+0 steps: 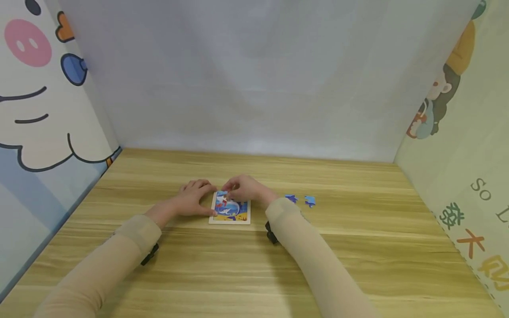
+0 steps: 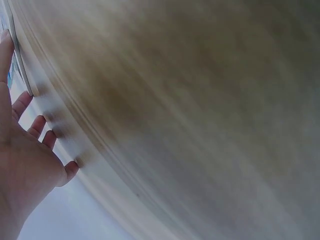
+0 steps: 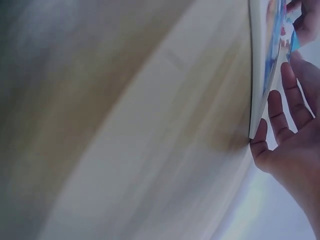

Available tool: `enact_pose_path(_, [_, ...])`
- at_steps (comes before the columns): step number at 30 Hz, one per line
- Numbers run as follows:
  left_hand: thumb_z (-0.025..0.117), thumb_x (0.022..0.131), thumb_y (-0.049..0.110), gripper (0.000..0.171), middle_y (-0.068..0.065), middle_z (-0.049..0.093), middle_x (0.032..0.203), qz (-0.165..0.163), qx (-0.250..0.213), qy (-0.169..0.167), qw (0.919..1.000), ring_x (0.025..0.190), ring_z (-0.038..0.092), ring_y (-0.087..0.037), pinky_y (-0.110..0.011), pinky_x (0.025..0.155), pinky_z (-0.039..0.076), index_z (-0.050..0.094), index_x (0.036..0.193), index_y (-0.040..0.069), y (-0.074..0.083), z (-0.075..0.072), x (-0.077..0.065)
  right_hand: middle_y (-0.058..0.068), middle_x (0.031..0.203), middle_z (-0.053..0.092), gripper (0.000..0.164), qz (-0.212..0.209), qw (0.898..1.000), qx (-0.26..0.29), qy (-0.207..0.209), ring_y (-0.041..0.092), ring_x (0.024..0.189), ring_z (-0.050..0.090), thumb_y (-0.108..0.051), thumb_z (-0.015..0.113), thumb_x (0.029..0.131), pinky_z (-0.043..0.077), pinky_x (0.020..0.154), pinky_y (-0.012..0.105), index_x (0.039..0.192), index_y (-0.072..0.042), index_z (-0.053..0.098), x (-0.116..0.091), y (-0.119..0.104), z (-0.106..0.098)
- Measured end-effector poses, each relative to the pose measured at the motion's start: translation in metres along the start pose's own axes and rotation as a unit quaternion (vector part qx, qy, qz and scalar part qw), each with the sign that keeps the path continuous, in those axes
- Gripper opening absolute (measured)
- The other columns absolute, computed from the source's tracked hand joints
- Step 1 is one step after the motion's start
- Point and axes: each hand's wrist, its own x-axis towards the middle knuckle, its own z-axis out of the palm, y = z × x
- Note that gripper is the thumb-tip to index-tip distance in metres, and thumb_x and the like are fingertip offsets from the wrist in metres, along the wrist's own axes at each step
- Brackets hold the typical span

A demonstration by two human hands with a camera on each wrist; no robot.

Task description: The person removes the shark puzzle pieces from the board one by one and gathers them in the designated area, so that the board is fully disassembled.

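A small jigsaw puzzle in a pale tray point(image 1: 229, 222) lies on the table, its picture a sea scene with a white and blue dolphin-like animal and yellow sand. My left hand point(image 1: 193, 198) spreads around the tray's left side, thumb on the left rim, other fingertips resting by the upper left corner and on the wood. Over the upper part of the puzzle, my right hand point(image 1: 243, 189) pinches a light blue puzzle piece point(image 3: 294, 41), which is tilted above the picture. A brown gap shows just under those fingers. The right little finger touches the tray edge point(image 3: 253, 120).
Two loose blue puzzle pieces, one darker point(image 1: 291, 198) and one lighter point(image 1: 309, 201), lie right of the tray. The wood-grain table point(image 1: 358, 256) meets a pale cloth backdrop point(image 1: 254, 88) behind, with printed panels at left and right.
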Motion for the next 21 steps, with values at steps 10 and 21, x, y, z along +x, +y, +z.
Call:
enact_pose_path(10, [0.065, 0.081, 0.057, 0.071, -0.015, 0.032, 0.145, -0.004, -0.014, 0.003, 0.9999, 0.133, 0.025, -0.042, -0.067, 0.102, 0.020, 0.046, 0.138, 0.018, 0.0009, 0.0002, -0.0004, -0.002, 0.087, 0.063, 0.010, 0.006, 1.000, -0.017, 0.025, 0.010, 0.073, 0.056, -0.019, 0.063, 0.091, 0.047, 0.062, 0.022, 0.101, -0.017, 0.065, 0.0036, -0.0048, 0.0049])
enact_pose_path(21, [0.064, 0.082, 0.056, 0.067, -0.014, 0.032, 0.146, -0.018, -0.023, 0.008, 0.9995, 0.134, 0.024, -0.042, -0.066, 0.103, 0.019, 0.047, 0.136, 0.020, 0.0006, 0.0021, 0.0025, 0.001, 0.089, 0.066, 0.011, 0.001, 0.999, 0.026, 0.022, 0.012, 0.074, 0.061, -0.019, 0.065, 0.089, 0.050, 0.062, 0.024, 0.100, -0.016, 0.067, 0.0025, 0.0004, 0.0022])
